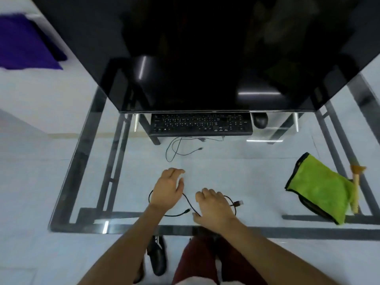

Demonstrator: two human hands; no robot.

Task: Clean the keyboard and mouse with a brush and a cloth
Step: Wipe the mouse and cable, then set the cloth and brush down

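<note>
**Both hands on loose cable, cleaning tools untouched**

Clear glass desk on a dark metal frame; black full-size keyboard at the far edge under a large black monitor; black rounded mouse just right of the keyboard. Thin black cable looped near the front edge, USB plug at its right end. Left hand palm down over the left loop, fingers loosely spread; right hand resting on the cable, grip cannot be told. Green microfibre cloth with black trim far right, wooden-handled brush touching its right edge; neither is held.
</note>
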